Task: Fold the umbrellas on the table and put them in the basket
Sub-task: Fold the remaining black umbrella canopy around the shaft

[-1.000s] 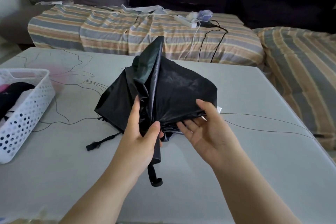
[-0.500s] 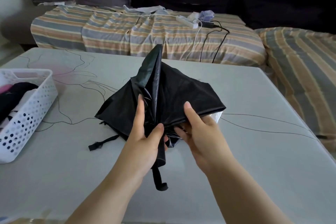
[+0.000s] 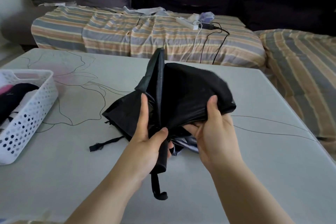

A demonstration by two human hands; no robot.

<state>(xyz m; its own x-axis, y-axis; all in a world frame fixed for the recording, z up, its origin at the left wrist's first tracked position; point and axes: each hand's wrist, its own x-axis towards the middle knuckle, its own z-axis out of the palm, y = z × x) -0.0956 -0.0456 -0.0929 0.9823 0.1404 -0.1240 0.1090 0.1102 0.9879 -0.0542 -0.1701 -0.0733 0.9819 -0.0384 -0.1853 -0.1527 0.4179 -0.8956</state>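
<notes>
While the black umbrella (image 3: 181,96) sits half collapsed above the middle of the grey counter (image 3: 254,169), both hands work on it. The left hand (image 3: 147,143) has its grip wrapped round the umbrella near the handle, fingers stretched up along the dark cloth and thumb pressed across the front. The right hand (image 3: 214,132) has its grip clenched on a bunch of the canopy at the right side, thumb on top and fingers curled underneath. One fold of the canopy stands up in a point toward the far edge of the counter. A silvery lining shows at the lower edge between the two hands. The wrist loop (image 3: 158,187) hangs down from the handle toward the counter, and the closing strap (image 3: 105,143) trails out to the left, lying on the counter. A white perforated basket (image 3: 27,120) stands at the left edge of the counter, well apart from the umbrella, with dark and pink things inside. Beyond the counter lies a striped sofa cover (image 3: 127,36) carrying a white power strip (image 3: 185,22) and black cables (image 3: 220,42).
</notes>
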